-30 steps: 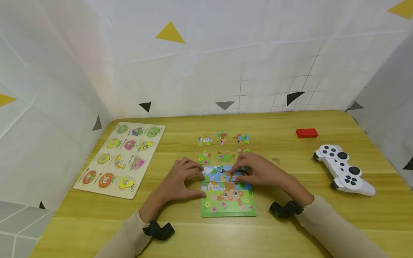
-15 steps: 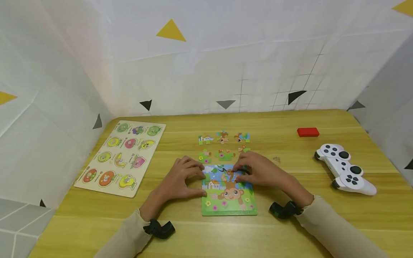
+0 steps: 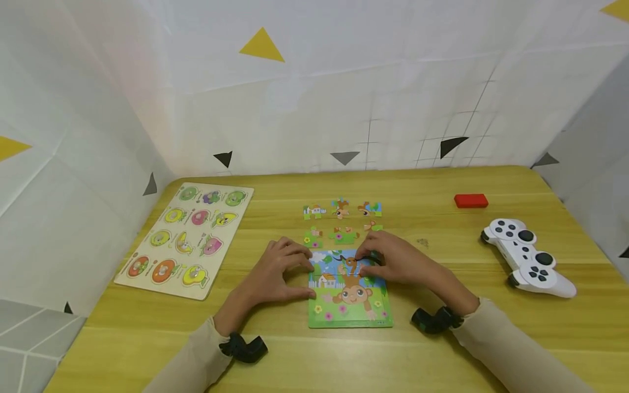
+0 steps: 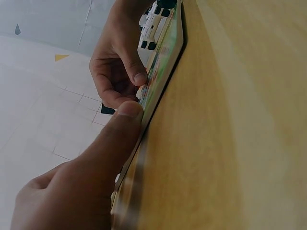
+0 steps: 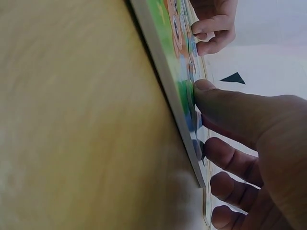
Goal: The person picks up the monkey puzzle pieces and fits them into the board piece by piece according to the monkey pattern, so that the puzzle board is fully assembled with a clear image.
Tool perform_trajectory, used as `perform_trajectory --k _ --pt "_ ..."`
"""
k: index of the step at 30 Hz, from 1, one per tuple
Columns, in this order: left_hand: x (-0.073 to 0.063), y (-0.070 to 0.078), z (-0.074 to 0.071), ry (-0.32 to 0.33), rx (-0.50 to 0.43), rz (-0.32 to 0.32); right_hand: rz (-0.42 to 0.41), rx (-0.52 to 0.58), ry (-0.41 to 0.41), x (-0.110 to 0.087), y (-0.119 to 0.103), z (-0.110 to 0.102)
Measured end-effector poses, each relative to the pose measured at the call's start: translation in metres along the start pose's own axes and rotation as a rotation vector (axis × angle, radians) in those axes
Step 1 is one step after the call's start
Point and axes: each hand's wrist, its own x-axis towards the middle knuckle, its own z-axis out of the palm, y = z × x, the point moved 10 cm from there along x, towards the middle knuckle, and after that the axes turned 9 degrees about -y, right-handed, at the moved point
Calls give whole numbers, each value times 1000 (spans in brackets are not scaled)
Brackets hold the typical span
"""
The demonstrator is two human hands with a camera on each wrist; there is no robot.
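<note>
Pale sheeting (image 3: 314, 93) printed with triangles closes off the far edge of the wooden table (image 3: 339, 363). Centred between its left and right edges, nearer the front, lies the monkey puzzle board (image 3: 351, 321). Loose puzzle pieces (image 3: 344, 238) sit in two rows between it and the far edge.

Left hand (image 3: 276, 273) is spread wide, thumb and forefinger braced along the board's left edge. Right hand (image 3: 395, 259) is narrow, pinching a piece (image 5: 190, 98) between thumb and forefinger toward the board's far right corner. Whether that piece is seated or slightly proud cannot be told, since the fingers cover much of it.

To do this well, I would hold the left thumb low against the rim, so the board cannot slide toward the table's left edge under pressure. The right fingers should turn the piece only slightly until tab and socket line up, then press flat from above rather than push sideways; a sideways shove could lift the neighbouring pieces. Checking the seam for an even line before letting go seems wise.

Near the table's left edge rests a fruit board (image 3: 185, 237); by the right edge, a white controller (image 3: 526, 256); toward the far right corner, a red block (image 3: 470, 201).
</note>
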Motion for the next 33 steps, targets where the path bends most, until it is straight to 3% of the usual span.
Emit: perform_trajectory --k 10,24,33 --pt "1 -1 -3 3 6 3 -14 -31 2 2 -4 -3" --pt "0 -2 -1 2 10 7 -80 53 33 2 -13 -11" --pt "0 -1 2 0 7 7 -172 60 114 26 -15 -31"
